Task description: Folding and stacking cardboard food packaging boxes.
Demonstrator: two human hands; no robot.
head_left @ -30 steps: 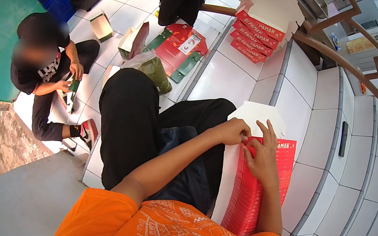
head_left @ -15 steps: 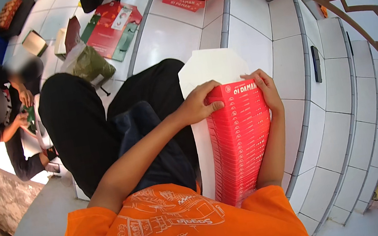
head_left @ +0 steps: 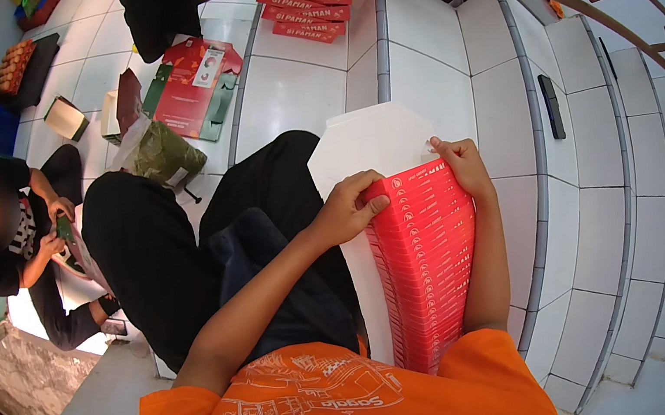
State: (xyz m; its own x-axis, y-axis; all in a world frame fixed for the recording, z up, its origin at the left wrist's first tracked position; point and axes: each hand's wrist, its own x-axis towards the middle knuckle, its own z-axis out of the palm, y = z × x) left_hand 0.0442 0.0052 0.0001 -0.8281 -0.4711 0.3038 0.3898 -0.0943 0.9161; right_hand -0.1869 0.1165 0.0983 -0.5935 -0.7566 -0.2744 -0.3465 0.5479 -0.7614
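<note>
A tall stack of nested red cardboard food boxes (head_left: 430,266) with white insides stands in front of me, between my forearms and close to my orange shirt. The top box has a white flap (head_left: 374,141) spread out on its far side. My left hand (head_left: 352,208) is closed on the left corner of the top box, its thumb lying along the red front. At the right corner my right hand (head_left: 467,169) grips the edge, its thumb at the base of the white flap. The fingers behind the cardboard are partly hidden.
More red boxes (head_left: 307,1) are piled on the step ahead. White-tiled steps (head_left: 501,113) rise on the right, with a dark phone-like object (head_left: 552,107) on one. A flat red-green carton (head_left: 194,90) and a green plastic-wrapped bundle (head_left: 164,155) lie ahead-left. Another person (head_left: 9,222) sits left, handling something green.
The view has shifted slightly. The top box's front has tilted so less of its face shows, and my right thumb has come up by the flap. Both hands stay at the corners.
</note>
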